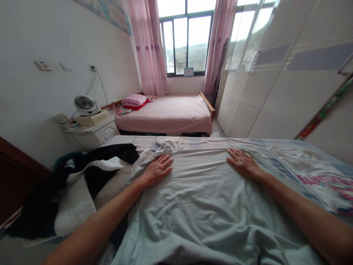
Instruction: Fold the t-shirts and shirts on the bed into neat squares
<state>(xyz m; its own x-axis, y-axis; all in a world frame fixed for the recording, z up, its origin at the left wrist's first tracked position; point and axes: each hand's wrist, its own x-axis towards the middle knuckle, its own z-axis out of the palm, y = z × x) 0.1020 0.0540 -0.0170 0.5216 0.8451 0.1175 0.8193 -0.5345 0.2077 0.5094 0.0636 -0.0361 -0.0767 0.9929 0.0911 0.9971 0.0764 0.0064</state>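
Observation:
A pale grey-green garment lies spread across the bed in front of me. My left hand rests flat on its left part, fingers stretched out and apart. My right hand lies flat on its right part, fingers also spread. Neither hand holds anything. The garment's far end is bunched into a crumpled collar-like fold between and beyond the hands.
A heap of black and white clothes lies to the left on the bed. A patterned bedsheet shows at the right. Beyond stand a white nightstand with a small fan, a pink bed, a window and a white wardrobe.

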